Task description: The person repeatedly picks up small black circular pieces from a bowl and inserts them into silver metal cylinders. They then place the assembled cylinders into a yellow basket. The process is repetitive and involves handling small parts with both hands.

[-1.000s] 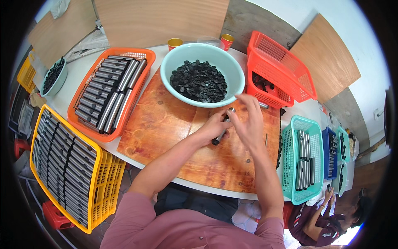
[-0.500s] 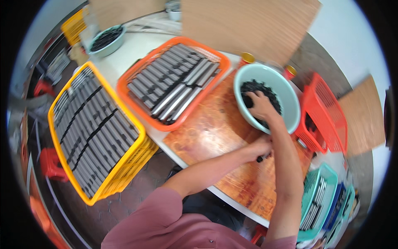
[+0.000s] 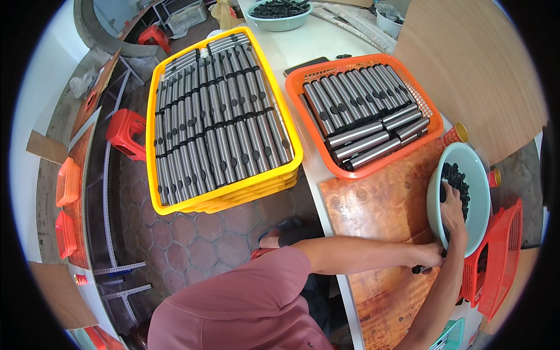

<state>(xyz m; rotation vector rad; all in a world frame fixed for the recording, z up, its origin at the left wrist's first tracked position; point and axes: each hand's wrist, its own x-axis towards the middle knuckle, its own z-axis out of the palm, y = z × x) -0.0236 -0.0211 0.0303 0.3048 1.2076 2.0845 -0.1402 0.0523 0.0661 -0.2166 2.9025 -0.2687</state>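
Note:
My right hand (image 3: 452, 211) reaches into a pale green bowl (image 3: 434, 201) of small black plastic pieces (image 3: 457, 182). Its fingers are curled around a dark piece (image 3: 443, 193) near the bowl's left wall. Just outside the near side of the bowl, my left hand (image 3: 429, 255) is closed around a small black-ended piece (image 3: 419, 269), mostly hidden by the fingers and my right forearm. Left of the bowl, an orange basket (image 3: 376, 165) holds rows of silver tubes (image 3: 356, 96) with black ends.
A yellow crate (image 3: 153, 169) full of similar tubes stands left of the table (image 3: 379, 198). Red baskets (image 3: 500, 262) sit right of the bowl. Another bowl (image 3: 280, 23) of black pieces is at the back. A red stool (image 3: 126, 134) stands on the tiled floor.
The view has swung left, so the crate and baskets appear farther right. My right hand is still in the bowl, and my left hand stays beside it, closed.

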